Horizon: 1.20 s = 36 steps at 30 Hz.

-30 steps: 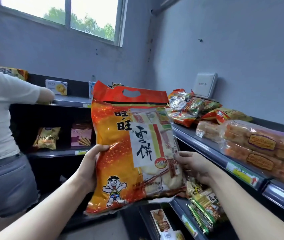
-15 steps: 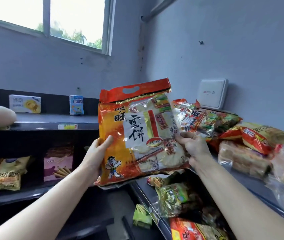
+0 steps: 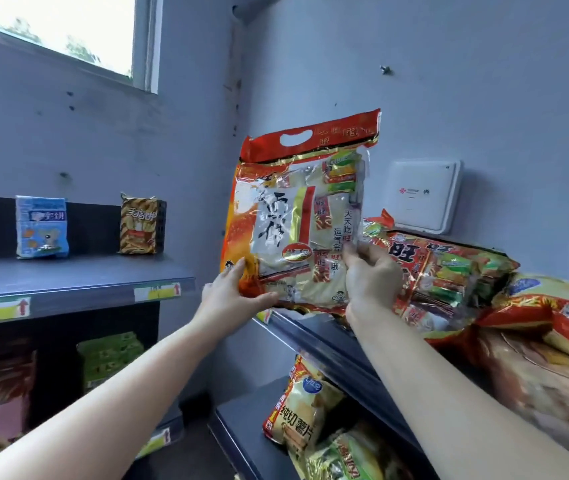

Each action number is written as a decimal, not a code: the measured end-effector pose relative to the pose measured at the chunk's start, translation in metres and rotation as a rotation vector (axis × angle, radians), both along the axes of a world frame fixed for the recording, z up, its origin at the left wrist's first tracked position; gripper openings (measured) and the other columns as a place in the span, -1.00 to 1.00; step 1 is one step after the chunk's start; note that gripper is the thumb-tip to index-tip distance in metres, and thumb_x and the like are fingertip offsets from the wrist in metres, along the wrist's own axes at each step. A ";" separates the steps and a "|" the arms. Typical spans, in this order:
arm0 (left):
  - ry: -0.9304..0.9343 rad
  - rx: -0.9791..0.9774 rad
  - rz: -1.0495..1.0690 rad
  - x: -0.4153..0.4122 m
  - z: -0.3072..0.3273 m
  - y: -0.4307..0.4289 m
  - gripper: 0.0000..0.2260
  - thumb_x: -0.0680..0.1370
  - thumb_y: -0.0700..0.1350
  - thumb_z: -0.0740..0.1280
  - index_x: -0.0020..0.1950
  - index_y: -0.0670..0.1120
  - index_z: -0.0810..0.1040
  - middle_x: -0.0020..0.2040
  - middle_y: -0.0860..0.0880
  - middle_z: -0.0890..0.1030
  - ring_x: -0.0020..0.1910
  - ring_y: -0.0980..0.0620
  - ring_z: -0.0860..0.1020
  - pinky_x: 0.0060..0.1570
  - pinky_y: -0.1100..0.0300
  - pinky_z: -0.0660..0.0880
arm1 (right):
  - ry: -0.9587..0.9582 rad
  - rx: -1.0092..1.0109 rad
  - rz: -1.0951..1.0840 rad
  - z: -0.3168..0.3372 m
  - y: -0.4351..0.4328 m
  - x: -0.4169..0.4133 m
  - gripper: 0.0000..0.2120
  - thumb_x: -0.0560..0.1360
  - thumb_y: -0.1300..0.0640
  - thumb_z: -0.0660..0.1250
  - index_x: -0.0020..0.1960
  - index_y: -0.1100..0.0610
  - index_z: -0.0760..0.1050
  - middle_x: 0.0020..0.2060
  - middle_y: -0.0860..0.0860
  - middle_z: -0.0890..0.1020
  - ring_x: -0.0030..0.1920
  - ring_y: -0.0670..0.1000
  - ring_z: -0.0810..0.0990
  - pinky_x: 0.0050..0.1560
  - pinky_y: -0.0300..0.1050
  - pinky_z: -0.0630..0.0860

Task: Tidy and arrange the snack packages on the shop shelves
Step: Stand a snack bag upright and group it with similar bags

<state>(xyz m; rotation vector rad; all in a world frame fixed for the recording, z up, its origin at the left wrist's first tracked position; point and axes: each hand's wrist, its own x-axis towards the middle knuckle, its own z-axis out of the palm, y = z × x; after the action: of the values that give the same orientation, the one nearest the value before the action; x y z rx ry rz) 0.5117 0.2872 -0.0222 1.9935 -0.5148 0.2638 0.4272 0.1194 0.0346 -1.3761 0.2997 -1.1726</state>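
A big orange and red bag of rice crackers [image 3: 297, 216] stands upright at the far left end of the right-hand top shelf [image 3: 314, 336]. My left hand [image 3: 231, 299] grips its lower left corner, and my right hand [image 3: 369, 278] grips its lower right side. Right behind it lies a similar red cracker bag [image 3: 442, 271] on the same shelf, with more snack and bread bags [image 3: 550, 362] piled to the right.
A white router box [image 3: 421, 195] hangs on the wall behind the bag. The left shelf [image 3: 75, 282] holds a blue packet [image 3: 42, 226] and a brown biscuit-stick packet [image 3: 139, 225]. Lower shelves hold a yellow crisp bag [image 3: 300, 410] and other packets.
Both hands lifted the cracker bag up and to the right, onto the end of the right-hand top shelf. The view turned right, and the other person's arm dropped out of sight.
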 end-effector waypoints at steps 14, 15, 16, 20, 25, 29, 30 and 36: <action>0.041 0.141 -0.152 0.158 0.010 -0.063 -0.01 0.33 0.34 0.43 0.58 0.03 -0.01 0.54 -0.03 0.21 0.48 -0.16 0.21 0.42 -0.10 0.25 | 0.155 -0.042 -0.235 -0.012 -0.021 0.125 -0.85 0.50 0.03 0.39 -0.07 0.12 0.62 -0.31 -0.07 0.62 -0.33 -0.01 0.56 -0.37 -0.18 0.44; 0.062 0.160 -0.179 0.165 0.007 -0.066 0.02 0.31 0.34 0.45 0.58 0.04 -0.02 0.54 -0.03 0.21 0.48 -0.16 0.22 0.41 -0.10 0.26 | 0.202 -0.062 -0.238 -0.014 -0.022 0.127 -0.80 0.51 0.03 0.38 0.01 0.15 0.62 -0.28 -0.03 0.64 -0.34 0.01 0.55 -0.38 -0.19 0.41; 0.078 0.174 -0.211 0.171 0.004 -0.069 0.04 0.29 0.34 0.46 0.58 0.04 -0.02 0.54 -0.03 0.21 0.47 -0.16 0.25 0.40 -0.10 0.28 | 0.251 -0.091 -0.254 -0.016 -0.025 0.130 -0.78 0.52 0.03 0.37 0.07 0.15 0.62 -0.23 -0.01 0.67 -0.32 0.02 0.56 -0.37 -0.18 0.42; 0.009 0.250 -0.209 0.181 -0.008 -0.085 -0.10 0.34 0.27 0.47 0.54 0.00 0.12 0.49 -0.06 0.31 0.40 -0.17 0.34 0.31 -0.07 0.36 | 0.552 -0.224 -0.238 -0.017 -0.034 0.127 -0.73 0.56 0.09 0.30 0.20 0.20 0.55 0.01 0.01 0.65 -0.10 0.00 0.60 -0.19 -0.18 0.50; -0.094 0.377 -0.172 0.190 -0.015 -0.103 -0.09 0.37 0.24 0.45 0.56 -0.01 0.06 0.50 -0.17 0.27 0.43 -0.25 0.28 0.33 -0.12 0.32 | 0.640 -0.237 -0.177 -0.021 -0.036 0.105 -0.68 0.51 0.12 0.37 0.22 0.22 0.52 0.08 0.04 0.62 0.08 0.07 0.60 0.16 0.08 0.54; -0.042 0.348 -0.124 0.189 -0.015 -0.112 -0.18 0.33 0.18 0.50 0.48 0.02 0.19 0.46 -0.18 0.29 0.39 -0.27 0.28 0.26 -0.22 0.36 | 0.564 -0.362 -0.280 -0.002 -0.048 0.071 -0.78 0.52 0.10 0.35 0.16 0.08 0.56 -0.05 -0.07 0.60 0.02 -0.05 0.58 0.10 -0.08 0.54; -0.036 0.320 -0.126 0.187 -0.013 -0.115 -0.24 0.33 0.10 0.51 0.44 0.01 0.24 0.43 -0.19 0.30 0.38 -0.27 0.29 0.25 -0.25 0.36 | 0.525 -0.376 -0.331 0.004 -0.054 0.060 -0.82 0.51 0.11 0.35 0.11 0.06 0.58 -0.09 -0.08 0.60 0.00 -0.05 0.58 0.08 -0.08 0.54; -0.087 0.196 -0.147 0.145 -0.004 -0.134 -0.26 0.38 -0.26 0.39 0.52 0.01 0.20 0.53 -0.16 0.12 0.49 -0.17 0.10 0.36 -0.26 0.20 | 0.615 -0.529 -0.911 0.028 -0.121 -0.028 -0.67 0.44 0.27 0.29 0.15 0.02 0.56 0.09 -0.01 0.62 0.18 0.05 0.51 0.13 -0.04 0.49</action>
<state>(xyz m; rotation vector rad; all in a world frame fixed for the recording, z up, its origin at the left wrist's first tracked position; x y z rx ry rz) 0.6569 0.1529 -0.0266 2.1279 -0.7647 0.2163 0.3996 -0.0016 0.0628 -2.1640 1.2165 -1.5898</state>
